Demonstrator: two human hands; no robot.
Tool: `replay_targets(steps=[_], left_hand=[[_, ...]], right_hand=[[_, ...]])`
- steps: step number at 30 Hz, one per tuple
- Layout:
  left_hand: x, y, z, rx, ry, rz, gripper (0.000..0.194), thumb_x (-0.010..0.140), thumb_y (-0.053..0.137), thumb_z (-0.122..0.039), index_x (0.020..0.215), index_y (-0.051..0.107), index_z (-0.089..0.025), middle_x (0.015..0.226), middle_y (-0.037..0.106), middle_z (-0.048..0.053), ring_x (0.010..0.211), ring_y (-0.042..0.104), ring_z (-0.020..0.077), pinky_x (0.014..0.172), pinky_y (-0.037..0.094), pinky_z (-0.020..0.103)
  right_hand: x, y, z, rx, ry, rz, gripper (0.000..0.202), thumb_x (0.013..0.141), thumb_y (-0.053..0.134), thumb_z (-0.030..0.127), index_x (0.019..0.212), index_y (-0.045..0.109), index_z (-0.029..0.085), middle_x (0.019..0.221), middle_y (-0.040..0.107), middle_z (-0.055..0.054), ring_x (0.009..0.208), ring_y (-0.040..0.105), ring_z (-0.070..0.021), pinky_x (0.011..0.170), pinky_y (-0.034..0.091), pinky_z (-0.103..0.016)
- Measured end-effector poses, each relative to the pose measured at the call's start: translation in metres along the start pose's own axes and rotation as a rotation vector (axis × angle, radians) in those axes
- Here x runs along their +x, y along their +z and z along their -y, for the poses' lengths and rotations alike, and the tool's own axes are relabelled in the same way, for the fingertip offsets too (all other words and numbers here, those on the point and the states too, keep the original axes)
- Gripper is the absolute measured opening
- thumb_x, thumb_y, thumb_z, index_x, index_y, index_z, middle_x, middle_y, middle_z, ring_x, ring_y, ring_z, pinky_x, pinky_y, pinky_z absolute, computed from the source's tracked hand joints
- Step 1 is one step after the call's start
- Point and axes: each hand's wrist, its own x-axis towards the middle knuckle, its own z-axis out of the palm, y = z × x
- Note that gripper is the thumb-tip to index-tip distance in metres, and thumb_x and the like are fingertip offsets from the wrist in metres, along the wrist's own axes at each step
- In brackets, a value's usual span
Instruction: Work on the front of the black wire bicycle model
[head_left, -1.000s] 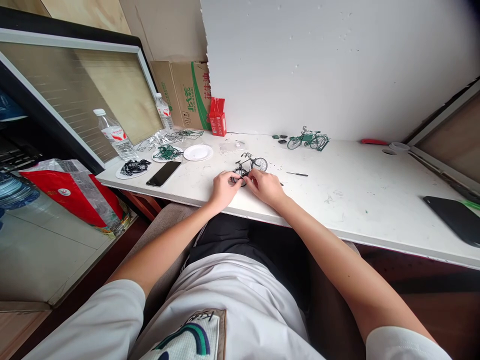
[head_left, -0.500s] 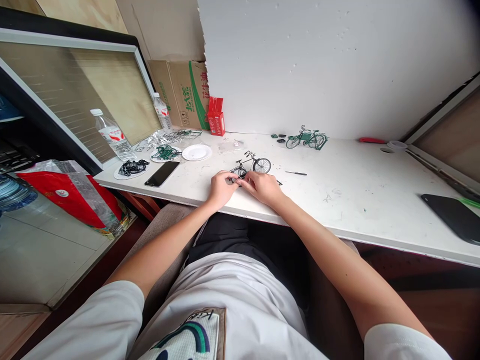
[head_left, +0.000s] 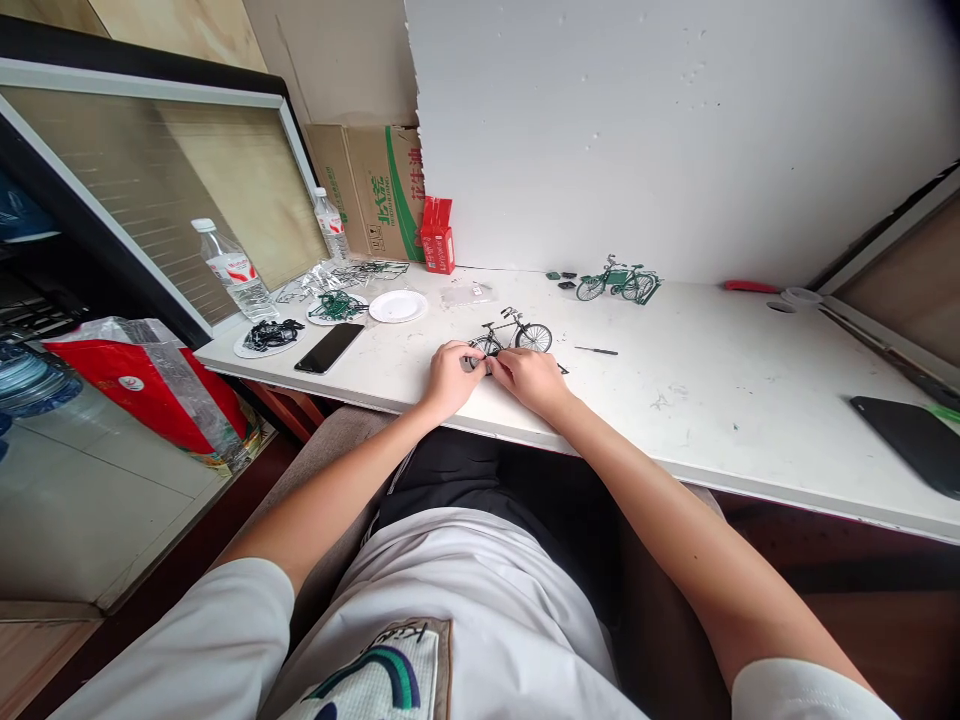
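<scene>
left hand [head_left: 451, 382] and right hand [head_left: 534, 378], centre of frame: fingers nearly closed, both pinching low on black bicycle [head_left: 534, 338], exact part too small to tell. bicycle upright on worktop [head_left: 675, 370]. seemingly fine fingertip fitting; next move likely needs steady frame, light pressure. beyond, right of centre: thin tool [head_left: 596, 350], then green bicycle [head_left: 616, 279].

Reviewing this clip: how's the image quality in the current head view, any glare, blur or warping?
Head view: soft, even light; a pale sheen on the phone; the table looks stretched toward the sides, wide-angle style; the top right corner falls dark; the black bike is fairly crisp, but detail between the left hand and right hand is too small to read.
</scene>
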Motion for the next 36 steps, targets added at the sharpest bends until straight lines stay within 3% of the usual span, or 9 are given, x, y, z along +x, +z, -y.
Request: replay_targets(steps=[5,8,14,20,25,29,33,36], left_hand=[[0.0,-0.0017,0.0003,-0.019,-0.019,0.007,0.012,0.081,0.08,-0.011,0.089,0.082,-0.02,0.104,0.078,0.008,0.099,0.075,0.0227,0.092,0.063,0.039],[0.0018,-0.0027,-0.0004,-0.032,-0.063,-0.006,0.011,0.078,0.084,-0.011,0.084,0.081,-0.02,0.099,0.08,0.007,0.097,0.075,0.0231,0.096,0.062,0.04],[0.001,-0.0026,-0.0013,-0.014,-0.046,-0.029,0.01,0.079,0.083,-0.011,0.084,0.081,-0.019,0.099,0.08,0.008,0.096,0.075,0.0229,0.095,0.061,0.039],[0.0007,-0.0026,-0.0015,-0.017,-0.051,-0.02,0.009,0.079,0.082,-0.012,0.084,0.081,-0.02,0.097,0.08,0.006,0.094,0.075,0.0218,0.094,0.06,0.038],[-0.0004,-0.0033,-0.003,-0.029,-0.021,-0.001,0.009,0.08,0.082,-0.012,0.085,0.082,-0.019,0.097,0.079,0.007,0.093,0.074,0.0208,0.091,0.06,0.036],[-0.0003,-0.0039,-0.003,-0.026,-0.024,0.007,0.01,0.079,0.082,-0.011,0.084,0.083,-0.02,0.095,0.079,0.006,0.091,0.073,0.0202,0.089,0.058,0.035],[0.0007,-0.0042,-0.0027,-0.034,-0.089,0.007,0.012,0.077,0.083,-0.012,0.087,0.084,-0.018,0.098,0.08,0.007,0.083,0.07,0.0183,0.083,0.058,0.034],[0.001,-0.0043,-0.0024,-0.041,-0.124,-0.007,0.011,0.076,0.085,-0.015,0.087,0.084,-0.018,0.098,0.08,0.007,0.081,0.069,0.0183,0.082,0.058,0.033]], right_hand=[[-0.0009,-0.0009,0.0014,-0.012,0.011,0.037,0.066,0.116,0.028,0.053,0.09,0.077,0.018,0.088,0.079,-0.012,0.076,0.067,-0.0224,0.064,0.025,-0.032],[-0.0024,-0.0038,0.0026,0.023,0.029,0.007,0.057,0.114,0.036,0.055,0.1,0.076,0.018,0.094,0.08,-0.011,0.077,0.068,-0.022,0.064,0.027,-0.031],[-0.0024,-0.0049,0.0032,0.034,-0.008,-0.058,0.039,0.111,0.045,0.044,0.118,0.071,0.017,0.103,0.079,-0.012,0.083,0.067,-0.0232,0.064,0.028,-0.03],[-0.0002,-0.0013,0.0017,-0.059,-0.09,-0.081,0.045,0.115,0.034,0.04,0.108,0.072,0.016,0.102,0.077,-0.015,0.095,0.066,-0.0258,0.065,0.025,-0.033],[0.0003,0.0024,0.001,-0.104,-0.054,-0.053,0.059,0.117,0.028,0.046,0.094,0.074,0.016,0.088,0.076,-0.013,0.083,0.066,-0.0236,0.064,0.02,-0.034],[-0.0001,0.0013,0.0011,-0.085,-0.018,-0.03,0.063,0.117,0.028,0.052,0.093,0.074,0.016,0.089,0.078,-0.013,0.078,0.067,-0.0223,0.063,0.021,-0.033],[-0.0019,-0.0025,0.0026,-0.022,-0.014,-0.07,0.051,0.113,0.042,0.057,0.107,0.072,0.017,0.098,0.079,-0.011,0.081,0.068,-0.0223,0.062,0.024,-0.031],[-0.0025,-0.0033,0.0031,0.005,-0.045,-0.091,0.04,0.112,0.046,0.049,0.112,0.069,0.017,0.102,0.079,-0.011,0.082,0.068,-0.0219,0.062,0.026,-0.03]])
